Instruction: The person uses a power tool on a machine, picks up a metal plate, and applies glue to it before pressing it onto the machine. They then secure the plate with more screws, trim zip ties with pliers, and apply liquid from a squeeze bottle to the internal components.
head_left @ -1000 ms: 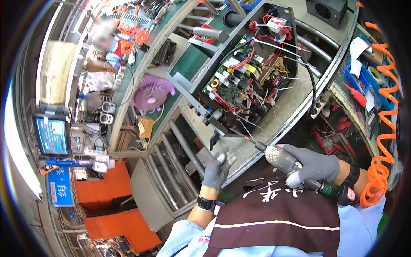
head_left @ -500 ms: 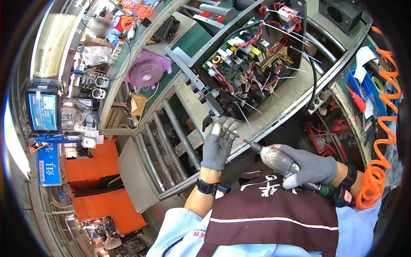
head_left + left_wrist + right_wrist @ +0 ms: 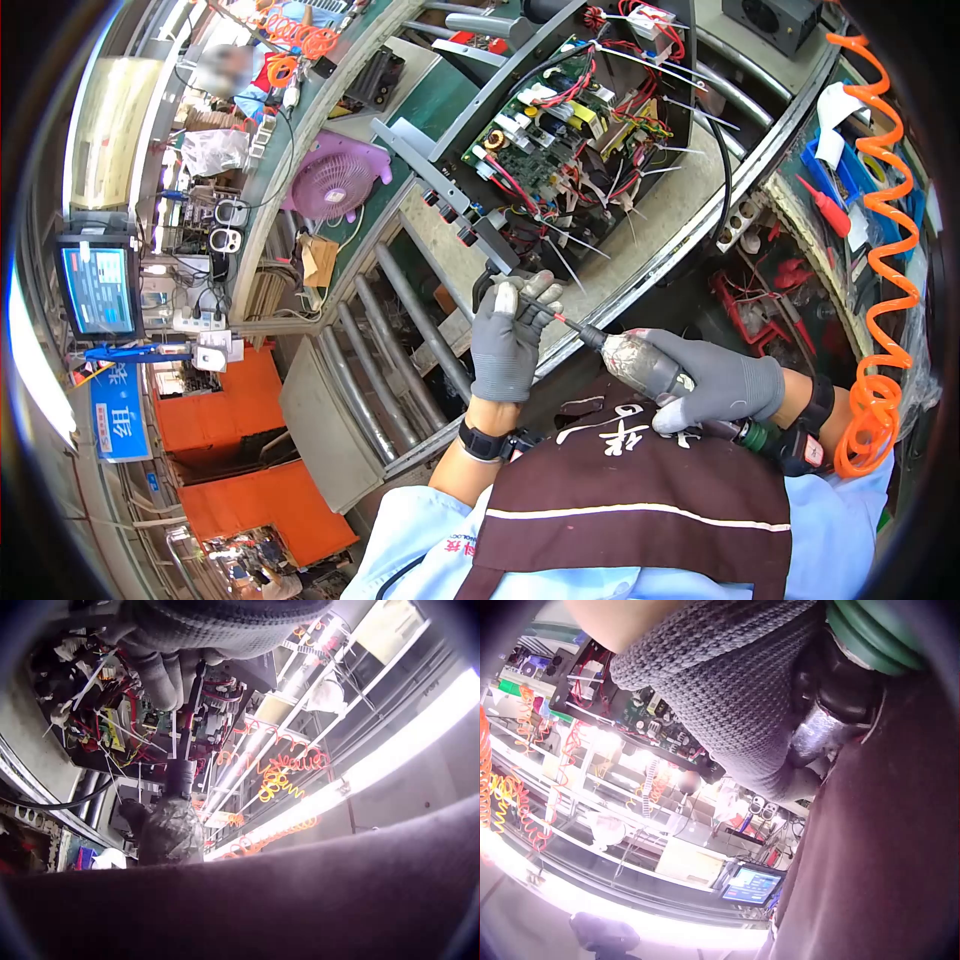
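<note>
In the head view my right hand (image 3: 735, 378), in a grey glove, grips a power screwdriver (image 3: 640, 365) with a worn, silvery body. Its long bit (image 3: 568, 321) points up and left at the near corner of an open dark metal chassis (image 3: 492, 246). My gloved left hand (image 3: 508, 345) is at that corner, fingers curled about the bit's tip, which they hide. The left wrist view has the bit (image 3: 193, 705) running up to the fingers (image 3: 156, 682). In the right wrist view, the glove (image 3: 720, 697) wraps the tool near its green ring (image 3: 877, 630).
Circuit boards (image 3: 525, 150), red wires and white cable ties fill the chassis, which stands on a roller conveyor (image 3: 400, 320). A purple fan (image 3: 335, 178) stands beyond. An orange coiled hose (image 3: 890, 250) hangs at right, near blue bins (image 3: 850, 175) and a red bottle (image 3: 828, 210).
My left hand has moved up to the chassis corner, and its fingers have curled in about the bit's tip. The right hand still grips the screwdriver, with little movement.
</note>
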The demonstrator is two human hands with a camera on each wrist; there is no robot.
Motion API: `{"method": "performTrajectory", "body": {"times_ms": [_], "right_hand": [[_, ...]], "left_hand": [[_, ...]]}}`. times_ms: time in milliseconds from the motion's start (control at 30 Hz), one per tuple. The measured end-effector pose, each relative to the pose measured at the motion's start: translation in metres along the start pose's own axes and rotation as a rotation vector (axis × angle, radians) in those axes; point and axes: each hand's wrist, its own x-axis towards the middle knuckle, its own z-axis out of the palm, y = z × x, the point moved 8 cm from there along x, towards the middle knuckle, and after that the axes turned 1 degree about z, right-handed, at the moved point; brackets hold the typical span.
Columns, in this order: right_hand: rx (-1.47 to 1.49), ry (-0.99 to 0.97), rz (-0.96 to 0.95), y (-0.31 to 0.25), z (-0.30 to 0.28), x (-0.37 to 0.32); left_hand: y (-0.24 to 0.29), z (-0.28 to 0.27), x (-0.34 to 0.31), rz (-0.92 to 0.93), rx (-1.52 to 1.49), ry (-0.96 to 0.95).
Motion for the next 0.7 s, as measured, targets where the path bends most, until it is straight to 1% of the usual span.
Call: {"method": "performTrajectory", "body": {"times_ms": [33, 67, 100, 167, 200, 267, 300, 333, 367, 433, 467, 500, 533, 567, 600, 633, 667, 700], "right_hand": [[-0.085, 0.034, -0.021, -0.002, -0.001, 0.0], [-0.17, 0.07, -0.04, -0.005, -0.002, 0.0], [-0.162, 0.076, -0.041, -0.008, -0.003, -0.001], [-0.422, 0.116, -0.091, -0.018, -0.003, -0.004], [-0.41, 0.122, -0.095, -0.02, -0.005, -0.005], [-0.283, 0.063, -0.026, -0.011, -0.005, -0.003], [-0.235, 0.047, -0.006, -0.005, -0.005, -0.001], [-0.082, -0.018, -0.04, 0.006, -0.002, 0.004], [0.069, -0.084, -0.078, 0.011, 0.002, 0.007], [0.113, -0.078, -0.073, 0.014, 0.004, 0.008], [0.038, -0.053, -0.133, 0.014, 0.004, 0.009], [-0.038, -0.026, -0.193, 0.013, 0.003, 0.01], [-0.013, -0.005, -0.163, 0.011, 0.003, 0.007], [0.0, -0.001, -0.174, 0.008, 0.003, 0.003], [-0.094, 0.032, -0.267, 0.0, 0.001, -0.001], [-0.185, 0.067, -0.359, -0.006, 0.0, -0.004], [-0.168, 0.096, -0.424, -0.005, -0.003, -0.005], [-0.151, 0.101, -0.433, -0.002, -0.004, -0.004]], "left_hand": [[0.005, 0.001, 0.0, 0.041, 0.063, 0.01], [0.004, 0.002, 0.0, 0.032, 0.068, 0.004], [0.006, 0.004, 0.0, 0.041, 0.043, -0.007], [0.009, 0.003, 0.0, 0.041, 0.027, -0.02], [0.01, 0.003, 0.001, 0.014, 0.059, -0.045], [0.012, 0.002, 0.004, -0.025, 0.103, -0.081], [0.011, 0.001, 0.003, -0.042, 0.1, -0.136], [0.01, 0.002, 0.002, -0.06, 0.095, -0.19], [0.009, 0.0, 0.002, -0.073, 0.109, -0.199], [0.009, -0.002, 0.003, -0.079, 0.038, -0.2], [0.007, -0.002, 0.001, -0.114, 0.078, -0.161], [0.011, 0.002, -0.001, -0.123, 0.092, -0.167], [0.014, 0.002, -0.003, -0.155, 0.203, -0.142], [0.018, -0.002, -0.005, -0.185, 0.316, -0.115], [0.042, -0.006, -0.005, 0.008, 0.549, -0.086], [0.066, -0.013, -0.003, 0.114, 0.667, -0.023], [0.096, -0.019, 0.003, 0.347, 0.757, 0.048], [0.122, -0.01, 0.01, 0.436, 0.769, -0.031]]}}
